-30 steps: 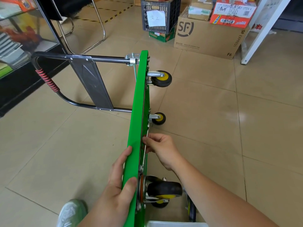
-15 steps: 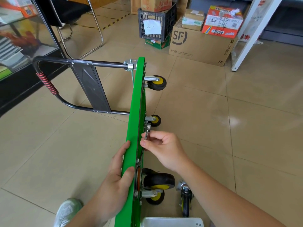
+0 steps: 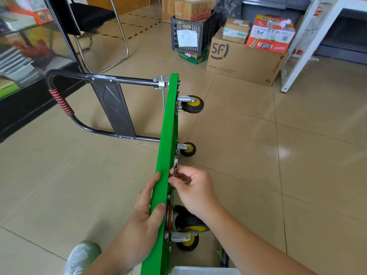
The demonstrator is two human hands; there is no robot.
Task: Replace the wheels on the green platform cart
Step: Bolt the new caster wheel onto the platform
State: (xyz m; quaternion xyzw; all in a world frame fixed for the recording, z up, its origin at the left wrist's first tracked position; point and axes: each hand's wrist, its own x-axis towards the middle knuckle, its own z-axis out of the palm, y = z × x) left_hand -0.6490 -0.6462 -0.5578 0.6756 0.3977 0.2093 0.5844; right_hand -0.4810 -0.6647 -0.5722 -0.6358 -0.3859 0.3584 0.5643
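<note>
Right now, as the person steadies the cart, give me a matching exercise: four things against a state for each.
1 left hand
2 right hand
3 black crate
4 cart handle

A has a red-wrapped grip
B bears a white paper note
C grips the edge of the green deck
D fingers pinch a metal wrench

Pairs: 1-C, 2-D, 3-B, 4-A
</note>
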